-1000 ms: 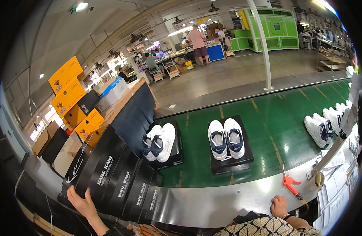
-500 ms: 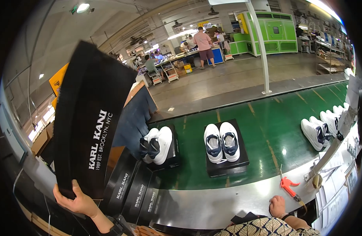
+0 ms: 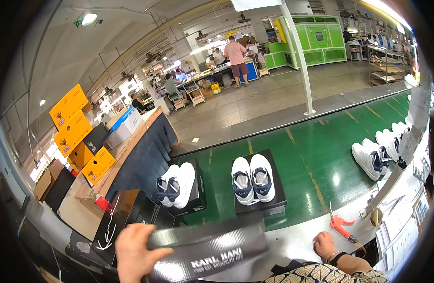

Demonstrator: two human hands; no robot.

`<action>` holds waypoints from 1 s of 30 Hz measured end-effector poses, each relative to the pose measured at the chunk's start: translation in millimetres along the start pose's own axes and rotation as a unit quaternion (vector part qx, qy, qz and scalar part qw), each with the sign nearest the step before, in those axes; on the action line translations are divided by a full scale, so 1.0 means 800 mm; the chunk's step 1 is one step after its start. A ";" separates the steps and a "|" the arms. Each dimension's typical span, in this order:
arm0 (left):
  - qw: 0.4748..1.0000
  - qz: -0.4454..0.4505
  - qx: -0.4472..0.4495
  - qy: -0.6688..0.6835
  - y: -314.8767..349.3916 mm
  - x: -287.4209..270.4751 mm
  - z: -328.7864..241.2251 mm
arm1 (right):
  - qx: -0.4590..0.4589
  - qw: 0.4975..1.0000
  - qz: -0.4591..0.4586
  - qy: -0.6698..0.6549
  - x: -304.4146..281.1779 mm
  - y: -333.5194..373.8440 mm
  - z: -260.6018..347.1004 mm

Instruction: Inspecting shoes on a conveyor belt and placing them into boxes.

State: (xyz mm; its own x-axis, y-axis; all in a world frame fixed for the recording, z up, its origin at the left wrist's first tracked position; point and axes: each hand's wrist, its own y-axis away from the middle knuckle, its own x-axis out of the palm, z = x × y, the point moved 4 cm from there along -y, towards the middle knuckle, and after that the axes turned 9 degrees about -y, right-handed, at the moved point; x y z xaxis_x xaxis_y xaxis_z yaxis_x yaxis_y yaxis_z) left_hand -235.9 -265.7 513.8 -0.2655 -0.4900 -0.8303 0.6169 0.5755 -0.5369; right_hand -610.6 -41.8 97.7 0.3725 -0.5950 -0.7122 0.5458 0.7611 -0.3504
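My left hand (image 3: 134, 250) grips one end of a black shoebox (image 3: 217, 240) with white lettering on its side, held low over the metal ledge and blurred by motion. My right hand (image 3: 324, 244) rests on the steel ledge (image 3: 292, 231) with nothing in it, its fingers loosely laid out. Just to its right lies a red air blow gun (image 3: 342, 226). Beyond the ledge, a pair of white sneakers (image 3: 253, 181) with navy heels sits on a black shoebox (image 3: 277, 206). Another white pair (image 3: 181, 186) leans against a black box (image 3: 198, 198) to the left.
Several white sneakers (image 3: 368, 158) line the green conveyor (image 3: 306, 155) at right. A black box with a white scrawl (image 3: 111, 226) stands at left. Yellow boxes (image 3: 75, 132) are stacked behind a wooden-edged bench (image 3: 141, 129). A white post (image 3: 302, 70) rises beyond; people work farther off.
My left hand has brought the black shoebox down from upright at the left to a low, lengthwise position before me. The view has shifted left; my right hand stays on the ledge.
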 end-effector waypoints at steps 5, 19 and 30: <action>0.989 0.117 0.084 -0.037 -0.019 0.065 -0.034 | 0.021 0.987 0.064 -0.145 0.034 -0.065 0.023; 0.952 0.272 0.024 0.139 -0.001 0.118 -0.044 | 0.366 0.755 0.209 -0.502 0.129 -0.223 0.033; 0.977 0.180 -0.083 0.083 0.001 0.132 -0.067 | 0.389 0.687 0.366 -0.492 0.109 -0.267 0.051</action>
State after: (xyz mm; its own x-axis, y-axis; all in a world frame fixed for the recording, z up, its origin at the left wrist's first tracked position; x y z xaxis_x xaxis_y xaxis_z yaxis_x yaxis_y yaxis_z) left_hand -303.1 -281.5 417.3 -0.1776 -0.1308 -0.9754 0.5680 0.7958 -0.2101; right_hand -663.9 -266.7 134.7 0.8794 -0.3033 0.3671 0.0344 0.8094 0.5863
